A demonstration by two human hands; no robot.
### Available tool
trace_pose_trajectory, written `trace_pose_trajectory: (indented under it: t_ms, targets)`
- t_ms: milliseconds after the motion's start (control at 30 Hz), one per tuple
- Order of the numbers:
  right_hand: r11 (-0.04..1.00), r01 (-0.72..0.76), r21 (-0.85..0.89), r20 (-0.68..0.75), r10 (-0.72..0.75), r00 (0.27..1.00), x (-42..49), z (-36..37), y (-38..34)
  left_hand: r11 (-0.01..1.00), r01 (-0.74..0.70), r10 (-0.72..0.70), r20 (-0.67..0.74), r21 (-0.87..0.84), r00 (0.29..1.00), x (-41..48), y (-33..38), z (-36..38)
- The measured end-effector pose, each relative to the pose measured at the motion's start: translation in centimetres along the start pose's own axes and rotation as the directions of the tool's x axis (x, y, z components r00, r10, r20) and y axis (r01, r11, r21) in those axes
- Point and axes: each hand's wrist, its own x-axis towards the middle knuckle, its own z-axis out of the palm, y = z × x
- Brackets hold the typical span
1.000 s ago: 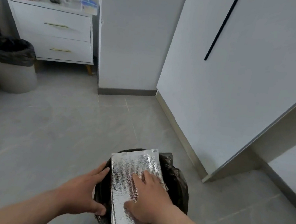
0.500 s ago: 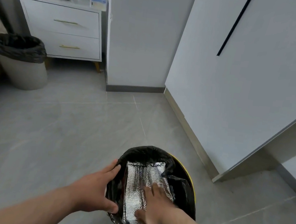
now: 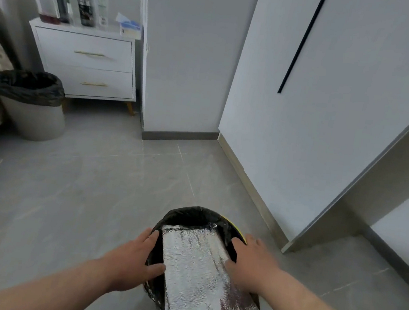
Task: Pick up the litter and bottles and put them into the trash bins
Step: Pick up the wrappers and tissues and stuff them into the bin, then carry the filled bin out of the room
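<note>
Right hand (image 3: pixel 250 263) now beside foil bag (image 3: pixel 198 275)

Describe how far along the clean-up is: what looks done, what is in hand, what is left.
Done: the foil pouch is partly inside the near bin. In hand: the left hand grips that bin's rim, the right hand rests flat against the pouch, whose near end juts out. Left: pushing it fully in; no other floor litter shows.
</note>
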Motion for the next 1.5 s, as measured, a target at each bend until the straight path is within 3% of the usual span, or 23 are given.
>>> trace_pose_trajectory:
  t_ms: [67,167,300,433,667,800,1067,1500]
  targets:
    - [0.994,-0.017,0.106,0.005,0.017,1.0,0.3,0.5,0.2,0.995,0.09,-0.089,0.01,-0.047,0.996,0.0,0.0,-0.1]
    - [0.952,-0.035,0.306,-0.146,0.083,0.986,1.6,0.9,0.1,0.941,0.245,-0.246,0.026,-0.233,0.969,1.0,-0.9,0.1]
    - [0.89,-0.158,0.427,-0.143,0.239,0.96,3.6,1.4,0.9,0.72,0.38,-0.339,0.183,-0.581,0.923,1.7,-1.7,1.8]
    - [0.836,-0.161,0.524,-0.139,0.27,0.953,4.5,2.6,2.5,0.592,0.384,-0.418,0.138,-0.708,0.898,2.9,-1.5,2.9]
    - [0.488,-0.121,0.865,-0.098,0.401,0.911,7.6,2.1,1.8,0.459,0.322,-0.496,0.062,-0.828,0.866,6.7,-2.4,0.2]
    - [0.419,-0.093,0.903,-0.104,0.424,0.9,8.4,-0.8,-0.2,0.446,0.309,-0.535,0.026,-0.84,0.844,7.9,-2.7,-3.1]
    - [0.478,-0.12,0.87,-0.092,0.398,0.913,4.7,-12.7,-2.2,0.406,0.273,-0.572,-0.009,-0.872,0.82,4.7,0.8,-14.2]
    - [0.489,-0.141,0.861,-0.107,0.445,0.889,-14.1,-44.0,-1.5,0.478,0.245,-0.549,-0.069,-0.844,0.833,-10.4,17.3,-42.4]
